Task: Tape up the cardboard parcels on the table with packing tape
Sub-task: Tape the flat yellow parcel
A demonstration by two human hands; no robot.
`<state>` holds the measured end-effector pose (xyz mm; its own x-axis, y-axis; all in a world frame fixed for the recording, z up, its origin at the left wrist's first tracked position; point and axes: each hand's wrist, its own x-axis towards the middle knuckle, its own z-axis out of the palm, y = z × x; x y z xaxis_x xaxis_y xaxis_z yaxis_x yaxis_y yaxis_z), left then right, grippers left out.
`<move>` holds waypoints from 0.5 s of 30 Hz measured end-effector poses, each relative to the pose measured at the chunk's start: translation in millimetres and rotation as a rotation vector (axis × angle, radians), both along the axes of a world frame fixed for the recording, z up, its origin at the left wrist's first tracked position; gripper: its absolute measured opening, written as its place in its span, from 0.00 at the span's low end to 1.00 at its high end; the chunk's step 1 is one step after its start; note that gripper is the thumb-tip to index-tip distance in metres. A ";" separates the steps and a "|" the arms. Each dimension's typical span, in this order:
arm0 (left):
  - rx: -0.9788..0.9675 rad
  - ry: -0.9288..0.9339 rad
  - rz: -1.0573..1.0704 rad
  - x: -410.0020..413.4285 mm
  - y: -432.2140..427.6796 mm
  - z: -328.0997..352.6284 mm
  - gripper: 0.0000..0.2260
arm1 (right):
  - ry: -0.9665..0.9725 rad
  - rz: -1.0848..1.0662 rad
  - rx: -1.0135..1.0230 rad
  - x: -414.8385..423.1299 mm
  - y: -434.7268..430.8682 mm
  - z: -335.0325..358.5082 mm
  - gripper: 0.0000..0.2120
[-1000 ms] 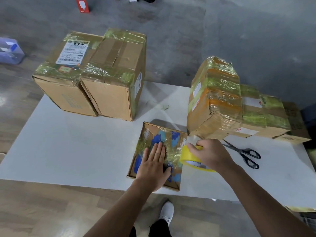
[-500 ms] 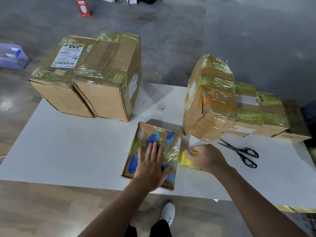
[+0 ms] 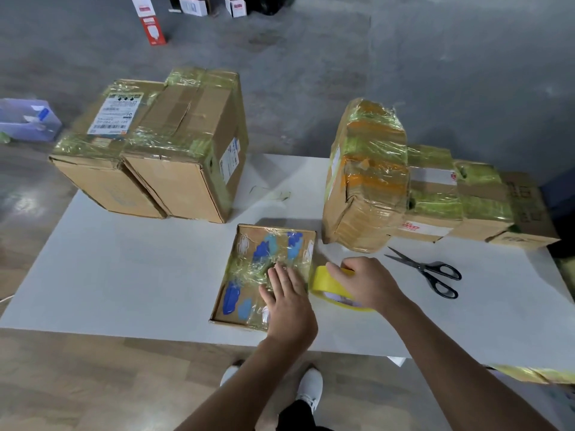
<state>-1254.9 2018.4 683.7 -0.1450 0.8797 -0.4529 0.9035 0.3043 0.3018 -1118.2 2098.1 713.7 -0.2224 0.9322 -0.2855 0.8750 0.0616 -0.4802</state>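
Packing or storage room: bare concrete floor [image 3: 311,73], white tabletop [image 3: 140,275] stacked with taped cardboard parcels [image 3: 174,150], small product boxes [image 3: 193,6] on floor.

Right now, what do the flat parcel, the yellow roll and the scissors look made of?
Flat parcel: brown cardboard, printed blue shapes, under glossy crinkled film. Yellow roll: probably plastic packing tape, smooth sheen. Scissors: grey metal blades, black handles, likely plastic.
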 end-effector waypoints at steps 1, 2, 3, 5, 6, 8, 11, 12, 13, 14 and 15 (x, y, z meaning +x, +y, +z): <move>0.029 -0.047 0.007 -4.6 2.9 6.1 0.38 | 0.053 -0.012 -0.005 -1.7 1.9 7.1 0.26; 0.044 -0.133 0.016 -11.7 4.6 10.3 0.35 | 0.116 -0.017 -0.002 -3.1 4.5 16.2 0.25; 0.066 -0.254 0.030 -21.2 6.8 12.7 0.33 | 0.178 -0.008 0.002 -3.8 8.5 25.6 0.25; 0.149 -0.514 0.110 -42.3 9.5 20.3 0.32 | 0.288 0.045 -0.015 -4.4 15.7 46.7 0.25; 0.176 -0.583 0.170 -50.8 11.1 23.6 0.33 | 0.341 0.072 -0.033 -5.4 18.8 55.4 0.24; 0.204 -0.626 0.227 -63.8 13.4 28.3 0.34 | 0.447 0.089 -0.064 -14.2 22.3 70.4 0.16; 0.231 -0.517 0.179 -69.5 22.3 38.0 0.33 | 0.486 0.092 -0.012 -39.8 25.3 83.3 0.12; 0.242 -0.481 0.184 -70.7 23.9 40.5 0.34 | 0.464 0.096 0.014 -47.8 26.1 86.3 0.13; 0.239 -0.471 0.196 -72.1 25.1 42.4 0.35 | 0.429 0.097 0.029 -53.6 27.1 88.8 0.14; 0.222 -0.492 0.218 -74.3 26.1 44.5 0.35 | 0.390 0.100 0.037 -57.4 27.8 91.9 0.16; 0.218 -0.535 0.243 -76.8 27.0 44.6 0.34 | 0.355 0.104 0.045 -59.4 28.5 94.1 0.18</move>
<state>-1331.6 2045.4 728.3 -0.1548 0.9306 -0.3317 0.5226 0.3620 0.7719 -1177.7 2126.6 807.8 -0.3941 0.9093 -0.1334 0.6425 0.1688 -0.7474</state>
